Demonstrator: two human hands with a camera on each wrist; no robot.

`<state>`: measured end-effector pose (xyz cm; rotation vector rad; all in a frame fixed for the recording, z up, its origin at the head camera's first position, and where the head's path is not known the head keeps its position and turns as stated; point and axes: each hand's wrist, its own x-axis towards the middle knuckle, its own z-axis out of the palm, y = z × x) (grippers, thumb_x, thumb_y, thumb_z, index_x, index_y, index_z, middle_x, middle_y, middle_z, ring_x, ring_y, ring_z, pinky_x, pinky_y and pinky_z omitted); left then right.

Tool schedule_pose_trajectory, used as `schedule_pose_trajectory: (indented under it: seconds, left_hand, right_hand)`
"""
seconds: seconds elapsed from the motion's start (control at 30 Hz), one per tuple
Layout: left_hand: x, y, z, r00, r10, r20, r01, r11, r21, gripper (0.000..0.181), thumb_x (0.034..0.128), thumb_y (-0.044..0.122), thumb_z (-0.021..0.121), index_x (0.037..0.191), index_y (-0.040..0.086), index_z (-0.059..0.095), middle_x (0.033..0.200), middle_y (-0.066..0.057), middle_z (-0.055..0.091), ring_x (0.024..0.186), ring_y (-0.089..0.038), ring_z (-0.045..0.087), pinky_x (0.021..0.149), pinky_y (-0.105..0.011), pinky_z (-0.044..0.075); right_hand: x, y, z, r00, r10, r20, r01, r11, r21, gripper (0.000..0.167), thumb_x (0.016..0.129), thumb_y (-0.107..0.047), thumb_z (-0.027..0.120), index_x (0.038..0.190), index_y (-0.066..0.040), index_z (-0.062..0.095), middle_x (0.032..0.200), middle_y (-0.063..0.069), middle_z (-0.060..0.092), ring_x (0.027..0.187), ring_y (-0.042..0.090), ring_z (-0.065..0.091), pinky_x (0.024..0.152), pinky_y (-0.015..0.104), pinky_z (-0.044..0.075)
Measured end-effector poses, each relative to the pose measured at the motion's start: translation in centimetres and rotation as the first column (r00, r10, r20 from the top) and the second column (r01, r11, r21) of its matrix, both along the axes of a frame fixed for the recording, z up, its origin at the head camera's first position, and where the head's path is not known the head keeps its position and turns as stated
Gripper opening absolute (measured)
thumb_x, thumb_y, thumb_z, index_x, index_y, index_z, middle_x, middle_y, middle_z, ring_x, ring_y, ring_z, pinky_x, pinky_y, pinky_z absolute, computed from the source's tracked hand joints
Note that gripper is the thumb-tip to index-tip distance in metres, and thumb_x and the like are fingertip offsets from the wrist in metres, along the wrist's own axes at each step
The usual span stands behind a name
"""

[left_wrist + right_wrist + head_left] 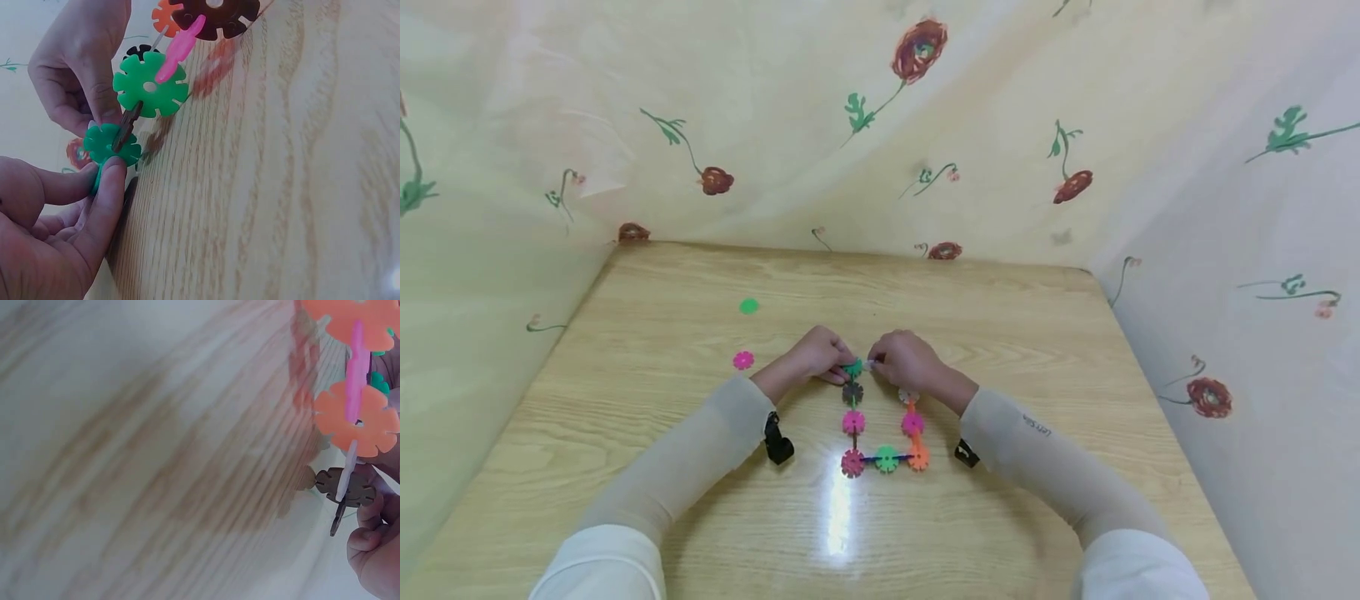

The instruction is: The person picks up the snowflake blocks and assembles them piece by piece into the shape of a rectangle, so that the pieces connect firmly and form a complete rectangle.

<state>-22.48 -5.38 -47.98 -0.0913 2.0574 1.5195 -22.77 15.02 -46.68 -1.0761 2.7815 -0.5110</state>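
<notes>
A U-shaped chain of notched plastic discs, slotted into one another, lies on the table. At the far end of its left side, my left hand (822,354) pinches a green disc (112,144) between thumb and fingers. Opposite it, my right hand (910,360) pinches a small white disc (868,365) against that green disc's edge; the fingers mostly hide the white one. A grey disc (852,392) and a pink disc (853,422) follow down the left side. Beneath my right wrist, a pale disc (908,396) tops the right side, above another pink disc (913,424).
A loose green disc (748,307) and a loose pink disc (743,360) lie left of my hands. The chain's near side holds a red disc (852,463), a light green disc (887,458) and an orange disc (918,457). Flowered sheeting (820,167) borders the table.
</notes>
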Motion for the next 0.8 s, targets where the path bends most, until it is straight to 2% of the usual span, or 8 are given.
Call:
schedule_pose_trajectory:
  seconds: [0.27,0.5,0.8]
  left_hand:
    - [0.19,0.14,-0.61,0.999,0.037,-0.014,-0.037,0.999,0.028,0.014,0.0982,0.002,0.063,0.105,-0.006,0.072,0.101,-0.018,0.071,0.070,-0.018,0.069,0.065,-0.029,0.061]
    - [0.38,0.06,-0.74,0.998,0.063,-0.014,-0.062,0.997,0.044,0.016,0.0975,0.000,0.063,0.108,-0.008,0.071,0.102,-0.019,0.071,0.068,-0.018,0.069,0.065,-0.029,0.061]
    - [0.31,0.38,-0.48,0.996,0.086,-0.020,-0.085,0.995,0.047,0.015,0.0963,-0.001,0.065,0.106,-0.009,0.072,0.096,-0.019,0.072,0.065,-0.018,0.068,0.065,-0.029,0.061]
  right_hand:
    - [0.29,0.01,0.04,0.999,0.033,-0.026,-0.033,0.999,-0.008,0.007,0.092,-0.011,0.075,0.096,-0.008,0.080,0.093,0.003,0.074,0.084,0.016,0.067,0.078,0.033,0.056]
    - [0.30,-0.29,0.10,0.999,0.054,0.001,-0.054,0.999,-0.005,0.009,0.094,-0.012,0.073,0.098,-0.008,0.080,0.092,0.002,0.073,0.081,0.014,0.066,0.073,0.030,0.055]
    - [0.06,-0.30,0.22,0.988,0.134,-0.082,-0.135,0.991,-0.013,0.010,0.092,-0.005,0.073,0.099,-0.005,0.080,0.091,0.005,0.074,0.084,0.017,0.070,0.076,0.030,0.058]
